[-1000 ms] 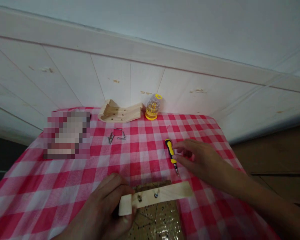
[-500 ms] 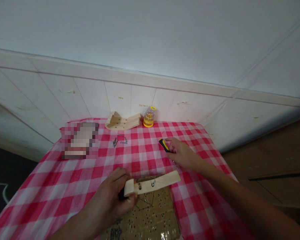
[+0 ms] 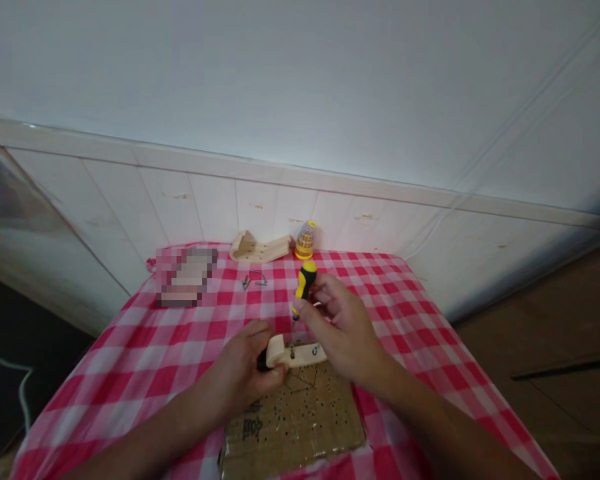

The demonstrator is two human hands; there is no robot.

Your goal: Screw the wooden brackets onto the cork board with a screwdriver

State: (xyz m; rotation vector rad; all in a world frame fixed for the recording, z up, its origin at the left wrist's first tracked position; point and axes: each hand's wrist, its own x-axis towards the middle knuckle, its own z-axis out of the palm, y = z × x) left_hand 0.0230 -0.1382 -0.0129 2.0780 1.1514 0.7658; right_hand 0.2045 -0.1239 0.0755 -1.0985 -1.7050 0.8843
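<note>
My left hand [image 3: 250, 360] is closed around the left end of a pale curved wooden piece [image 3: 304, 356]. Two holes show in the wood, with metal visible at the right one. A dark part, mostly covered by my fingers, lies against the wood's left end. My right hand [image 3: 347, 327] grips a yellow and black screwdriver [image 3: 306, 281] in its fingers. The tool stands nearly upright, its shaft pointing down over the left hole; whether the tip touches cannot be made out. Beneath the wood lies a taped cardboard piece [image 3: 300, 427] dotted with small holes and drawn lines.
Farther back stand another curved wooden piece [image 3: 263, 249] and a yellow bit case with a clear cover [image 3: 306, 240]. Several screws [image 3: 255, 280] lie on the checkered tablecloth [image 3: 220, 320]. A blurred rectangular object [image 3: 187, 277] rests at left. A white wall [image 3: 300, 133] rises behind.
My right hand has moved left and turned the screwdriver from sideways to upright above the wood. My left hand still holds the wooden piece. The camera view has shifted a little.
</note>
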